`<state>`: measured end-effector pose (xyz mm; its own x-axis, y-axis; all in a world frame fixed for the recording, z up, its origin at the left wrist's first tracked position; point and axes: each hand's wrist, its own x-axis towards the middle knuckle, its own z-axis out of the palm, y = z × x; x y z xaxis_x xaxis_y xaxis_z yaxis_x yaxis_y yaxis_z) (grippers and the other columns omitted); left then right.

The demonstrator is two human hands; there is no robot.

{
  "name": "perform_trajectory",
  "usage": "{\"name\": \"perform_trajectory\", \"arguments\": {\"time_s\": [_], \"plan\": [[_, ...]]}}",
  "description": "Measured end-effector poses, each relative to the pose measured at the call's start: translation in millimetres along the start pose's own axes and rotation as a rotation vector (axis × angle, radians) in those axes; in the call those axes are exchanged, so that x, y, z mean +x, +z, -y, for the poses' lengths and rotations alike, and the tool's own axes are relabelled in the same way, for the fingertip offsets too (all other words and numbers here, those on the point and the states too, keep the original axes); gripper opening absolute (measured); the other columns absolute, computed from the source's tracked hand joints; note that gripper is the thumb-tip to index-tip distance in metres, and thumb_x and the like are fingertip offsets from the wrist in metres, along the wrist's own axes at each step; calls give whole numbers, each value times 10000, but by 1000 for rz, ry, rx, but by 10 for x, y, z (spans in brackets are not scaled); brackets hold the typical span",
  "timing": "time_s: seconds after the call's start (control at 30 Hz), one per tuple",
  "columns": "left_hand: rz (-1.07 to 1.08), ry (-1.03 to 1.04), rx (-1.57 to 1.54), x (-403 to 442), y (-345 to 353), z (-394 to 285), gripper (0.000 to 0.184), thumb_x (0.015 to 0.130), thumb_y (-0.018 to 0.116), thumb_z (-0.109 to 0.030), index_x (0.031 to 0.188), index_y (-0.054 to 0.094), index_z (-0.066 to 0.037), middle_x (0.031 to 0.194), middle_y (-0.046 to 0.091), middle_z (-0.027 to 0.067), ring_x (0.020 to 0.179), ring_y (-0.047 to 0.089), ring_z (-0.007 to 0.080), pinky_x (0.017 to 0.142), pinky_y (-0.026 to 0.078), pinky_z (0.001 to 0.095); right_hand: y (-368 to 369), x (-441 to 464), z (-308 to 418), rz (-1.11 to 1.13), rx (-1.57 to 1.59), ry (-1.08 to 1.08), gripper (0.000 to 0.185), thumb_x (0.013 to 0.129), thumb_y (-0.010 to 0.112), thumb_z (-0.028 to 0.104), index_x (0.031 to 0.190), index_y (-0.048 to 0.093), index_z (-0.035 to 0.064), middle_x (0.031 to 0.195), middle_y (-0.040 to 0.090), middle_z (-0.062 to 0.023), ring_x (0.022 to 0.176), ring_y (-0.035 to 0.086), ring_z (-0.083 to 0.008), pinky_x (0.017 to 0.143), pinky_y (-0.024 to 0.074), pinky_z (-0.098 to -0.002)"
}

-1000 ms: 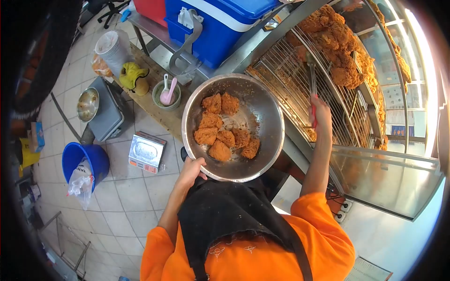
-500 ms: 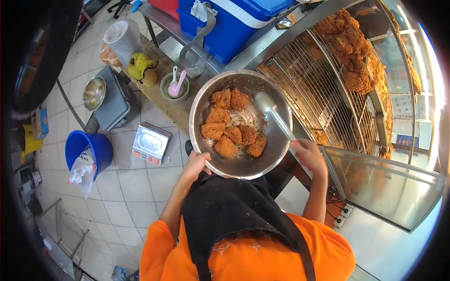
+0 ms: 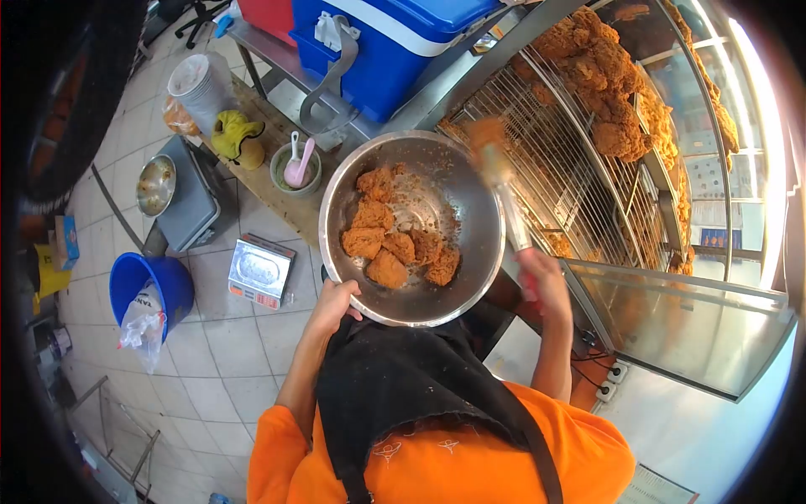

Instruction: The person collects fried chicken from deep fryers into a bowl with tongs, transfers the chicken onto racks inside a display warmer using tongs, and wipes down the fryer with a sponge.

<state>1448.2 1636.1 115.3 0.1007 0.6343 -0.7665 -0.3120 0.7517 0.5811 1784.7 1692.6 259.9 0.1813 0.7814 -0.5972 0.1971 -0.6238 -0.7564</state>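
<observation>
My left hand is closed on the near-left rim of a large steel bowl. Several fried chicken pieces lie in the bowl, mostly on its left side, among loose crumbs. My right hand grips metal tongs with a red handle, to the right of the bowl. At the far end of the tongs is a piece of fried chicken, smeared by motion, beyond the bowl's right rim and over the edge of the wire rack in the display cabinet.
More fried chicken is heaped at the cabinet's back. A glass door stands open at right. Left are a wooden bench, a small bowl with scoops, a scale and a blue bucket. A blue cooler stands behind.
My right hand has moved the tongs out of the bowl, up and right toward the rack, with a chicken piece at their tip. Fewer pieces lie in the bowl; my left hand still holds its rim.
</observation>
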Motion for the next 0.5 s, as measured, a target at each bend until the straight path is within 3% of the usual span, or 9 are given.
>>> {"name": "perform_trajectory", "arguments": {"time_s": [0.13, 0.3, 0.4, 0.5], "plan": [[-1, 5, 0, 2, 1, 17, 235, 778, 535, -72, 939, 543, 99, 803, 591, 123, 599, 596, 190, 382, 490, 288, -282, 468, 163, -316, 105, -167, 328, 958, 526, 334, 857, 578, 26, 494, 417, 11, 337, 344, -90, 314, 224, -250], [12, -5, 5, 26, -22, 31, 247, 780, 539, -78, 949, 534, 101, 818, 587, 127, 605, 595, 198, 394, 497, 292, -516, 1185, 465, -279, 269, -137, 358, 952, 535, 364, 809, 571, 38, 478, 422, 16, 332, 364, -80, 312, 223, -253], [32, 0, 24, 53, -50, 4, 242, 775, 544, -83, 934, 540, 99, 821, 585, 127, 617, 594, 201, 398, 495, 297, -565, 682, 404, -322, -113, -121, 381, 933, 564, 400, 827, 602, 37, 506, 448, 22, 352, 380, -64, 315, 229, -238], [48, -13, 36, 84, -72, 20, 227, 764, 538, -81, 917, 554, 85, 837, 585, 126, 647, 592, 198, 396, 485, 303, -378, 69, 221, -217, -267, -86, 367, 898, 608, 410, 887, 644, 44, 541, 470, 25, 374, 386, -49, 323, 242, -230]]}}
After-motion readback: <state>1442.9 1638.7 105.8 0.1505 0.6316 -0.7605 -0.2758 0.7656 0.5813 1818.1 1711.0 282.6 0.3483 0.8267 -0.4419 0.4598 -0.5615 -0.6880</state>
